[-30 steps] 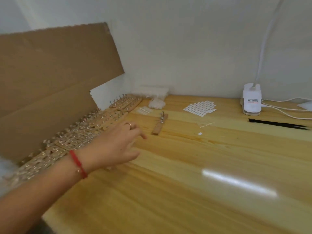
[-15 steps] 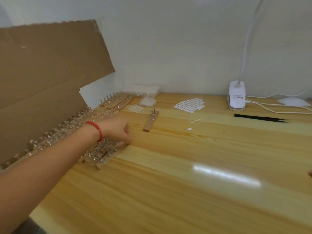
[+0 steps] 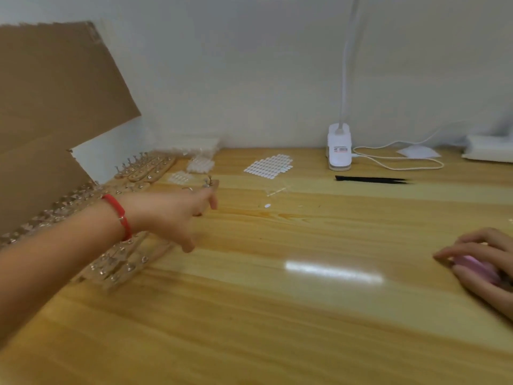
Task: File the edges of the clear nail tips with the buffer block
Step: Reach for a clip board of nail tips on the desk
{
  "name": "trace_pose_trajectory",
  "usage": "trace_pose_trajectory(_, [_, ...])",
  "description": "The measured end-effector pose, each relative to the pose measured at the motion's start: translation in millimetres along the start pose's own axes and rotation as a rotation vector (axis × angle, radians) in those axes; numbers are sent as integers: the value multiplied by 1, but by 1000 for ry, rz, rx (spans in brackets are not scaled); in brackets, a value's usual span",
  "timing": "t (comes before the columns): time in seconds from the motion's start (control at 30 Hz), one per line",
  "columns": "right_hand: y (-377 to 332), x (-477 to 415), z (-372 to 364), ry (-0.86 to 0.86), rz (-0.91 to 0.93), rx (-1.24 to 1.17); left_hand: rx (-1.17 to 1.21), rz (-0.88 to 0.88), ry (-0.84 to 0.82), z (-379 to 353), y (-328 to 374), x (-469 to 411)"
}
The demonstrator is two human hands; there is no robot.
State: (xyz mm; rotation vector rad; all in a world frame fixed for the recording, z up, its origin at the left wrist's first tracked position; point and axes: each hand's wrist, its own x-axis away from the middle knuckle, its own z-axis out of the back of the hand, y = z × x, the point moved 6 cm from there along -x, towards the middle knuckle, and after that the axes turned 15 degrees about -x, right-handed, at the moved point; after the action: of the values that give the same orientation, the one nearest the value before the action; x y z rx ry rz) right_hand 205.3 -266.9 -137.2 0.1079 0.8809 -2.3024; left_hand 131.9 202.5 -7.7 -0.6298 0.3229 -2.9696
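Rows of clear nail tips (image 3: 122,262) sit on wooden strips (image 3: 144,169) at the left of the worktop (image 3: 277,315), beside a cardboard sheet (image 3: 55,107). The left hand (image 3: 172,215) reaches over them, grip loose and holding nothing. The right hand (image 3: 483,244) has its grip wrapped round the pink buffer block (image 3: 472,266), far right.

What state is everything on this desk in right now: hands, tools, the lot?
left hand, open, stretched toward the lone clip strip; contact unclear
right hand, curled round the pink buffer block
tweezers, lying flat, untouched
sticker sheet, lying flat
cardboard, standing upright at the left
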Motion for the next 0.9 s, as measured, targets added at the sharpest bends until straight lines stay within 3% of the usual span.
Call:
trace_pose_trajectory(0.1, [-28, -28, 27, 110, -120, 52, -111, 116, -124, -23, -26, 5])
trace_pose_trajectory(0.17, [-49, -21, 27, 34, -76, -80, -72, 118, -74, -32, -33, 2])
trace_pose_trajectory(0.27, [-72, -25, 33, 54, -24, 10, 83, 61, 12, -28, -25, -1])
trace_pose_trajectory(0.37, [-80, -26, 35, 80, -44, -31, 240, -102, 84, -15, 23, -5])
trace_pose_trajectory(0.57, [-86, -23, 39, 143, -38, -41, 221, -616, 331, 34, 211, 10])
trace_pose_trajectory(0.7, [-82, -23, 41, 183, -58, -97, 244, -814, 386, 49, 298, 27])
trace_pose_trajectory(0.77, [-80, -23, 41, 185, -54, -113, 292, -849, 390, 57, 303, 31])
trace_pose_trajectory(0.9, [-73, -25, 41, 218, -71, -197, 504, -769, 264, 61, 230, 25])
